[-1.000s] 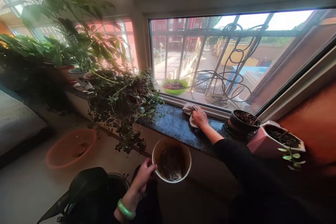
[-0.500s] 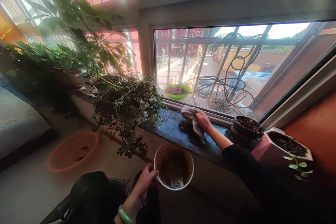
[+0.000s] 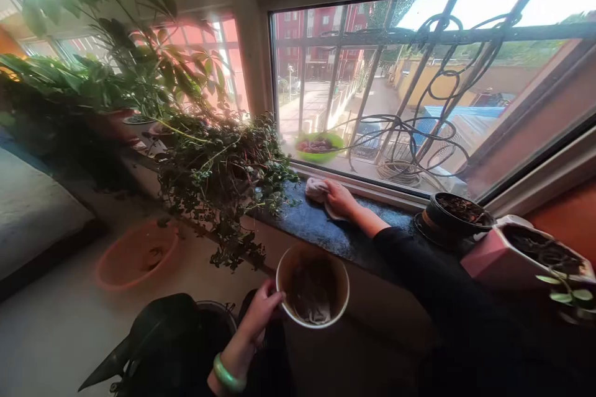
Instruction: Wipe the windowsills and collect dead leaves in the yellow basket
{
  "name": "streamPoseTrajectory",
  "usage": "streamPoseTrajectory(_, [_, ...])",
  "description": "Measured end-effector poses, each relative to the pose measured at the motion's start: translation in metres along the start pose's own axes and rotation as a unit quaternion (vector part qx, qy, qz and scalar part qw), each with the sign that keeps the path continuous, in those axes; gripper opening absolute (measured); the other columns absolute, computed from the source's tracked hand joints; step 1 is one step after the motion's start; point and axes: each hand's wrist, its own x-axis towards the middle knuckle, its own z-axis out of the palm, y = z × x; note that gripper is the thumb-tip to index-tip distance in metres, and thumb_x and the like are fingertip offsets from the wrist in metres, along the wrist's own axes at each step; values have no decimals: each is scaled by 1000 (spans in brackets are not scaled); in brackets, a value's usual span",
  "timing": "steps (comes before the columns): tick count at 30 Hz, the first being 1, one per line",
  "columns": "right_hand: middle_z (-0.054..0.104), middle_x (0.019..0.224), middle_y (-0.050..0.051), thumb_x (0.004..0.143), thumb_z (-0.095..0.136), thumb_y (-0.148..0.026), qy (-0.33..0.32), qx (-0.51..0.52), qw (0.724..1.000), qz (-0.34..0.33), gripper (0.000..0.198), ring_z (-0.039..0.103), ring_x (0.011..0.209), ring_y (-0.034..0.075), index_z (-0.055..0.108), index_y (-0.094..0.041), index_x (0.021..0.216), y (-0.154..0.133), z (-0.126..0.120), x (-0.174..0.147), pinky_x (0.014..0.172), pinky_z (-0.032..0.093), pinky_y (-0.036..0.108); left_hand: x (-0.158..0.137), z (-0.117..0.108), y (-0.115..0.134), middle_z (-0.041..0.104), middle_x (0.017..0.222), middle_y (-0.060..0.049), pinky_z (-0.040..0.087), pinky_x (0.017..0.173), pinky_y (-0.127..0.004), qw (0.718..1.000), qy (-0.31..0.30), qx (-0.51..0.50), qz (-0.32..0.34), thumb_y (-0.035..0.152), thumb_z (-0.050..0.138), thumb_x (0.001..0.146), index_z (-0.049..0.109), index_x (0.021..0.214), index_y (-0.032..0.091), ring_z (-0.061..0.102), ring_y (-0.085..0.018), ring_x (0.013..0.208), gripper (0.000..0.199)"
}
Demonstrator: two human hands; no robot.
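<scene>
My left hand (image 3: pixel 261 311) grips the near-left rim of a round white-rimmed tub (image 3: pixel 347 288), its thumb over the edge. Dark matter and something pale lie at the bottom of the tub, too dim to name. On the dark stone windowsill (image 3: pixel 321 232), my right hand (image 3: pixel 341 200) is closed around a bunched, greyish-pink cloth (image 3: pixel 316 189) and presses it to the surface. The cloth lies close to the window frame, right of a trailing plant (image 3: pixel 223 167).
A black pot (image 3: pixel 449 223) and a pink pot (image 3: pixel 503 254) with soil stand on the sill at right. Leafy plants (image 3: pixel 69 84) crowd the left. An orange basin (image 3: pixel 116 260) rests on the floor. Behind the glass are a green bowl (image 3: pixel 320 147) and coiled cable (image 3: pixel 400 170).
My right hand has slid the cloth left along the sill, toward the trailing plant. My left hand keeps its hold on the tub. The view has shifted a little.
</scene>
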Motion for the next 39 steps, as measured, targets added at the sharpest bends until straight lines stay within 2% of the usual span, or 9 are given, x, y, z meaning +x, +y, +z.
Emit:
streamPoseTrajectory(4, [69, 116, 12, 78, 48, -10, -19, 48, 999, -9, 44, 59, 110, 25, 63, -17, 119, -26, -6, -47, 101, 45, 38, 0, 0, -2, 65, 97, -8, 57, 70, -34, 1000, 0, -4, 0, 40, 77, 61, 62, 93, 18, 62, -27, 98, 41])
streamPoseTrajectory(11, [68, 110, 7, 74, 48, -10, -61, 185, 981, -24, 42, 60, 104, 23, 63, -19, 112, -116, -3, -136, 96, 46, 35, 5, 3, -10, 64, 89, -5, 55, 67, -32, 1000, 23, 3, 13, 42, 80, 52, 62, 83, 18, 63, -23, 87, 43])
streamPoseTrajectory(15, [68, 99, 1, 79, 45, -13, -39, 298, 954, 10, 35, 62, 93, 18, 60, -22, 110, -146, -26, -166, 87, 49, 29, 1, 8, -16, 61, 76, -2, 51, 59, -28, 999, 34, 22, 31, 42, 82, 51, 57, 75, 18, 61, -20, 74, 42])
streamPoseTrajectory(19, [70, 103, 3, 87, 47, -26, 90, 262, 958, 76, 28, 63, 98, 20, 60, -23, 111, -117, -82, -194, 92, 50, 32, -6, 15, -23, 64, 83, -3, 52, 64, -28, 1000, 15, 17, 21, 40, 80, 55, 59, 81, 19, 62, -19, 77, 39])
streamPoseTrajectory(23, [69, 118, 12, 88, 47, -36, 200, 75, 956, 200, 37, 62, 112, 29, 59, -21, 120, -52, -110, -236, 103, 48, 46, -7, 23, -31, 64, 84, -5, 52, 69, -31, 999, 7, 28, 31, 39, 79, 56, 61, 82, 18, 62, -21, 82, 38])
streamPoseTrajectory(27, [62, 132, 25, 84, 54, -43, 173, -78, 956, 223, 54, 53, 130, 38, 57, -11, 127, -11, -84, -260, 112, 42, 57, -4, 31, -33, 65, 88, -6, 52, 72, -33, 999, -12, 29, 36, 40, 78, 60, 62, 84, 17, 62, -22, 83, 36])
streamPoseTrajectory(30, [61, 136, 25, 87, 50, -35, 169, -107, 959, 202, 53, 54, 133, 37, 55, -9, 132, -10, -60, -248, 113, 41, 57, -2, 35, -31, 65, 90, -7, 52, 73, -34, 999, -18, 28, 39, 40, 77, 60, 62, 85, 17, 62, -23, 86, 37])
streamPoseTrajectory(35, [63, 139, 17, 81, 49, -15, 124, -18, 988, 92, 51, 53, 136, 33, 59, -17, 131, -60, -33, -216, 115, 41, 55, -1, 37, -26, 65, 87, -5, 52, 75, -32, 999, -14, 31, 39, 40, 78, 58, 63, 83, 17, 62, -22, 86, 37])
streamPoseTrajectory(39, [69, 129, 8, 76, 49, -7, 62, 145, 987, 34, 55, 62, 123, 27, 62, -27, 126, -116, -25, -222, 107, 50, 45, 0, 32, -27, 63, 81, -2, 51, 72, -30, 999, 7, 35, 33, 41, 81, 56, 61, 79, 18, 61, -20, 81, 39])
